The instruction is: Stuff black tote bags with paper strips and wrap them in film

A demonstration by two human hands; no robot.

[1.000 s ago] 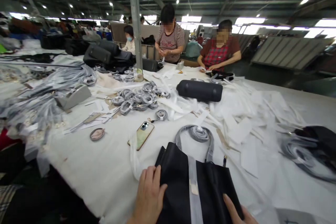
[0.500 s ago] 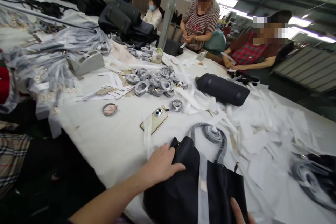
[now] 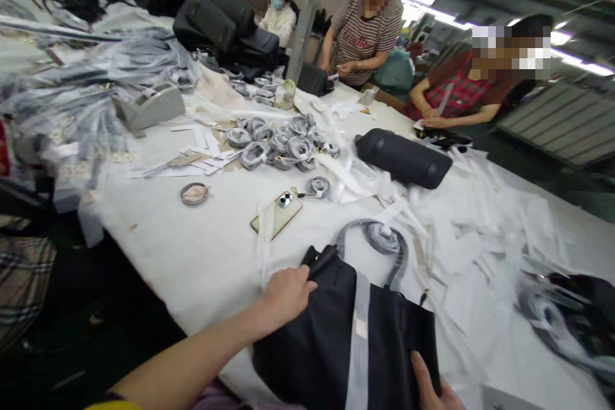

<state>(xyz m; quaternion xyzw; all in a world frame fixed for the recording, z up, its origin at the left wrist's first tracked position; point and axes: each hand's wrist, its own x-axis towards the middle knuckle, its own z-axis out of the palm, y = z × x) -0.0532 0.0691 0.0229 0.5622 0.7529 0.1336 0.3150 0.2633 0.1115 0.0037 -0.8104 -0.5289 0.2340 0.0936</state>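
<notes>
A black handbag [image 3: 317, 333] lies on the white-covered table in front of me, a pale wrapped strap [image 3: 359, 339] running down its front. Wrapped handles [image 3: 379, 237] curl out beyond its top edge. My left hand [image 3: 288, 295] is closed on the bag's upper left corner, thumb over the black material. At the lower right, my right hand [image 3: 430, 384] grips the bag's right side, thumb on the front and the other fingers mostly hidden behind it. A small zip pull [image 3: 423, 296] sticks up at the top right corner.
Beyond the bag lie a phone [image 3: 277, 214], coiled wrapped straps [image 3: 278, 141], a round dish [image 3: 195, 193] and a grey tape dispenser [image 3: 151, 106]. A black bag [image 3: 403, 158] and white strips [image 3: 475, 237] spread to the right. Several people work across the table, near a metal post [image 3: 305, 19].
My left thumb and fingers have closed on the bag's corner, where the thumb stuck out before. Bag and table things sit slightly lower left in view. Co-workers' hands have moved.
</notes>
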